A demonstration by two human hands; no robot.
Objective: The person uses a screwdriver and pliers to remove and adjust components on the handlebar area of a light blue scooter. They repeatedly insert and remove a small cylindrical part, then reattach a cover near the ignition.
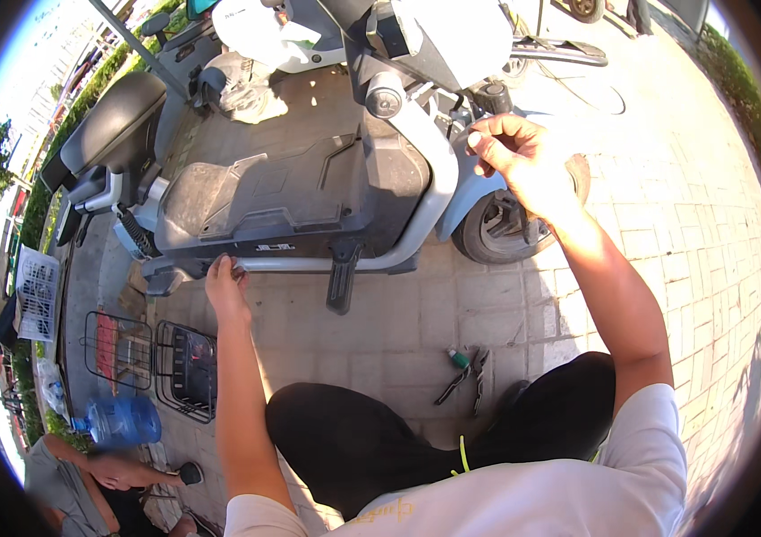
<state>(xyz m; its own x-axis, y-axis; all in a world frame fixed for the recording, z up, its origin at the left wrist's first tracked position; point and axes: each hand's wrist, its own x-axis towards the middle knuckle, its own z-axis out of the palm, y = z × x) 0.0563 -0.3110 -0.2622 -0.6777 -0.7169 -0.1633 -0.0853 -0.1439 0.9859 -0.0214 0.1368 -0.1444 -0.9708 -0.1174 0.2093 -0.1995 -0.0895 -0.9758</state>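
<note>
An electric scooter with a grey plastic footboard (279, 181) stands side-on before me. Near the rear end of its silver frame tube (293, 264) is my left hand (226, 278), fingers bent together at the lower edge; whether it grips something small cannot be told. My right hand (504, 144) is raised over the blue front fender (471, 194), thumb and forefinger pinched; anything between them is too small to make out. A black footrest (343, 275) sticks out from the scooter's side. Pliers (477, 379) and a green-handled tool (459, 359) lie on the paving between my knees.
At left are a black wire basket (185, 369), a blue water jug (124, 421) and a white plastic crate (38, 293). Another person (78, 476) sits at lower left. The front wheel (508, 225) is at right, and a second scooter (279, 33) stands behind.
</note>
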